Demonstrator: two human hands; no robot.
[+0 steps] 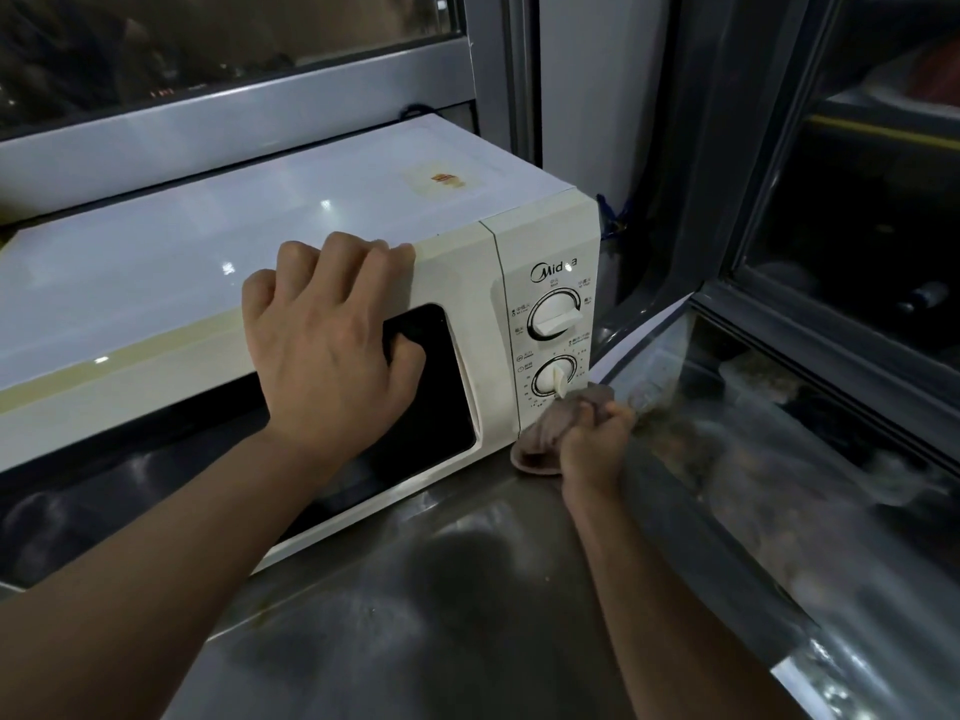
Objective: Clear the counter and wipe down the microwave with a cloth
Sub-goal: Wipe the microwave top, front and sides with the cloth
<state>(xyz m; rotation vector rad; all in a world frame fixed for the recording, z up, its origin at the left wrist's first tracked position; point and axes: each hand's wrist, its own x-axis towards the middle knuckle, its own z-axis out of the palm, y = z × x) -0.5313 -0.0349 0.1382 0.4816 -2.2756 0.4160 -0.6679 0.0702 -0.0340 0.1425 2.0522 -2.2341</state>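
Observation:
A white microwave (260,241) with a dark door window and two dials stands on a steel counter (441,615). My left hand (327,335) grips the top front edge of its door, fingers curled over the top and thumb against the window. My right hand (592,444) holds a bunched brownish cloth (545,433) pressed against the lower part of the control panel, just under the lower dial (556,376). The cloth's bottom touches the counter.
A window frame (234,122) runs behind the microwave. To the right, a dark glass-fronted cabinet (857,226) rises above a steel ledge (779,459). A blue cord (613,215) hangs behind the microwave's right corner. Bare counter lies in front of me.

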